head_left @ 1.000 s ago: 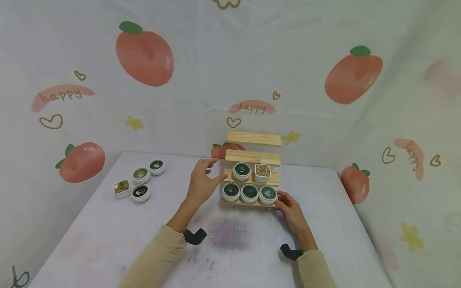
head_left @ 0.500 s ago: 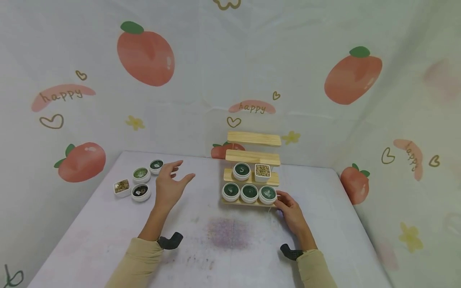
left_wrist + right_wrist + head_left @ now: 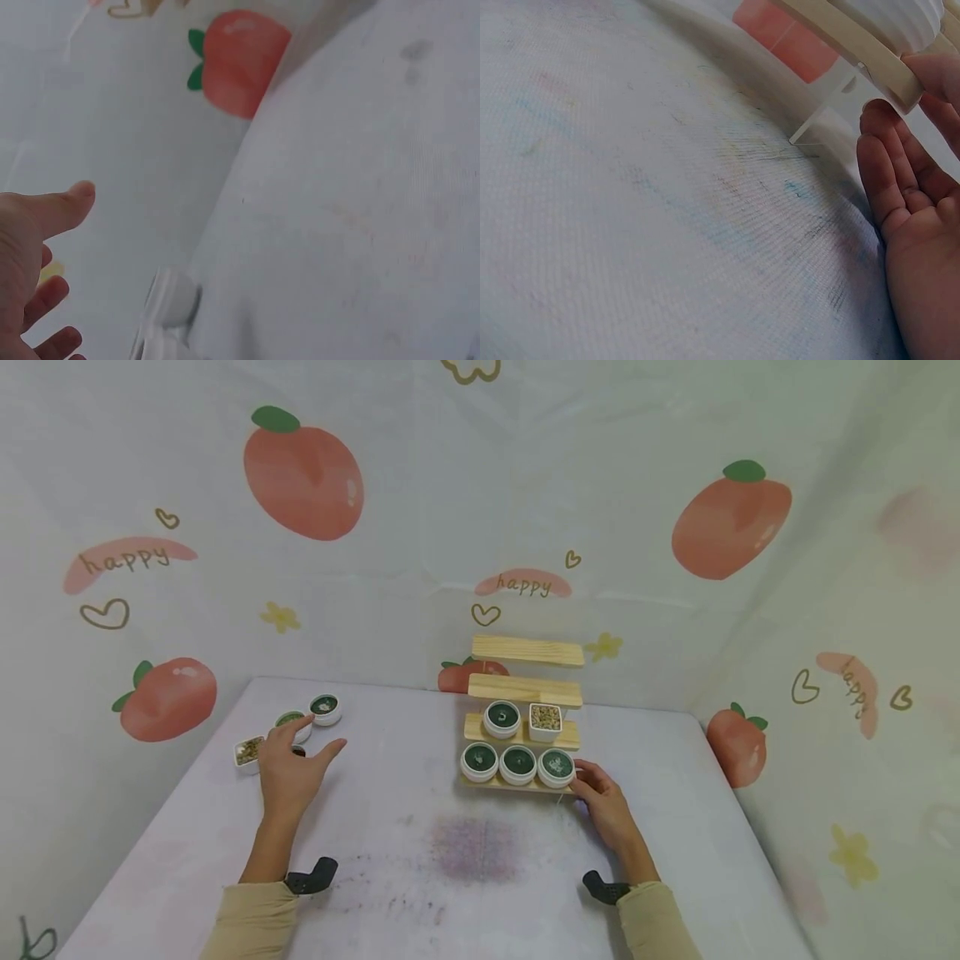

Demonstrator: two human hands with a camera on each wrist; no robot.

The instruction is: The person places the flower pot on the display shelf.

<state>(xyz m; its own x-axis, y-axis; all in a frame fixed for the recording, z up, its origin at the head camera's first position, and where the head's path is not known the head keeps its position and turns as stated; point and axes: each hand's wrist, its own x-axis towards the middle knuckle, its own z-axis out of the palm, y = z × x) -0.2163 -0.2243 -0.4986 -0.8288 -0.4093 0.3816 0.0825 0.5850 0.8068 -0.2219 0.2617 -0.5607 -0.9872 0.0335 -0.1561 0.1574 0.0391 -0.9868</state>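
Note:
My left hand [image 3: 288,777] is over the group of small white pots at the table's left, thumb and fingers spread apart and holding nothing. Partly behind it are a round pot with a green top [image 3: 283,720], a dark-topped pot and a square pot with tan bits [image 3: 247,753]; a dark green one [image 3: 326,710] sits just past its fingertips. At the tiered wooden rack [image 3: 525,692], my right hand [image 3: 606,806] pinches the right end of the lowest board [image 3: 889,75]. On that board stand three round dark green pots [image 3: 517,764] in a row.
On the rack's second board are a round dark green pot [image 3: 502,718] and a square pot of tan bits [image 3: 545,721]. Two bare boards [image 3: 528,651] rise above. A printed cloth wall [image 3: 405,527] stands behind the white-covered table [image 3: 390,902].
My left hand has moved left, from beside the rack to the pots on the left side. My right hand stays at the end of the lowest board.

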